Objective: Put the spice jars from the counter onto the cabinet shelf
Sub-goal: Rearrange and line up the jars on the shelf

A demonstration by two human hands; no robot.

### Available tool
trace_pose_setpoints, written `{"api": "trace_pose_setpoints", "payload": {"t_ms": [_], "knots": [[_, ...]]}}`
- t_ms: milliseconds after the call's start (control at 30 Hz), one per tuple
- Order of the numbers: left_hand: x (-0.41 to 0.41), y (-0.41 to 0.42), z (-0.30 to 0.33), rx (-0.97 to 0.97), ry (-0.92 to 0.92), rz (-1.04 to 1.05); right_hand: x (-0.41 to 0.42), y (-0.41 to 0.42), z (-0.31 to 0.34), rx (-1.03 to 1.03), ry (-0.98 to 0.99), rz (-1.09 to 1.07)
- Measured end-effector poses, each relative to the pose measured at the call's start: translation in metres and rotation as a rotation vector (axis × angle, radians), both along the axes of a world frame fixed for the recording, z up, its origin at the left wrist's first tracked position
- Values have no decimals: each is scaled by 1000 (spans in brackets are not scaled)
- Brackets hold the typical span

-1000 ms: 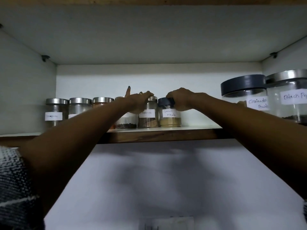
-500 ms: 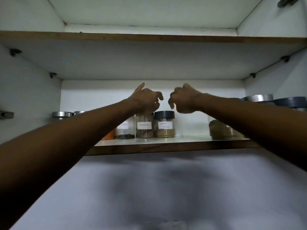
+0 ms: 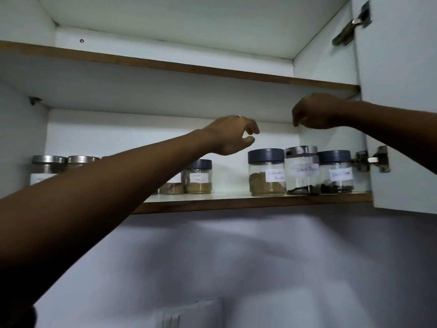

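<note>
Two hands hang in the air inside the open cabinet, above the jars and touching none of them; the left hand (image 3: pixel 233 136) has its fingers (image 3: pixel 251 131) loosely curled and empty, a ring on one of them, and the right hand (image 3: pixel 314 112), higher and further right, has its fingers drooping, loosely curled, empty too; all the spice jars in view stand upright on the cabinet shelf (image 3: pixel 248 201). On the right stand three close together: a dark-lidded jar of tan powder (image 3: pixel 266 172), a steel-lidded jar (image 3: pixel 302 170) with dark bits at the bottom, and another dark-lidded jar (image 3: pixel 335 171) nearest the door hinge (image 3: pixel 372 160); well to their left is a smaller dark-lidded jar (image 3: pixel 199 176) of yellowish powder, with a further jar (image 3: pixel 172 185) beside it half hidden by the left forearm; at the far left stand two steel-lidded jars (image 3: pixel 48 166); the labels are too blurred to read; the upper shelf (image 3: pixel 165 65) runs overhead.
</note>
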State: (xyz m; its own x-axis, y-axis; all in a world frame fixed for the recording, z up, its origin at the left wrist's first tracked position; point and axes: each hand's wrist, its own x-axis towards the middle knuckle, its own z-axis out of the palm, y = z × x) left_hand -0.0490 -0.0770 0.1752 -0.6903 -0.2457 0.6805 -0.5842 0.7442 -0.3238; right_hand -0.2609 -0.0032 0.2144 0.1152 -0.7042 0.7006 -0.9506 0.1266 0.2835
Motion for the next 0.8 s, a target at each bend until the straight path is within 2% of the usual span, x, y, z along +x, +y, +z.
{"api": "trace_pose_setpoints", "payload": {"t_ms": [267, 433, 800], "knots": [[-42, 19, -19, 117, -138, 13, -29, 20, -24, 109, -126, 26], [-61, 23, -29, 178, -133, 59, -30, 16, -45, 173, -200, 51], [-53, -2, -36, 88, -89, 112, -36, -2, -68, 92, -322, 165]]}}
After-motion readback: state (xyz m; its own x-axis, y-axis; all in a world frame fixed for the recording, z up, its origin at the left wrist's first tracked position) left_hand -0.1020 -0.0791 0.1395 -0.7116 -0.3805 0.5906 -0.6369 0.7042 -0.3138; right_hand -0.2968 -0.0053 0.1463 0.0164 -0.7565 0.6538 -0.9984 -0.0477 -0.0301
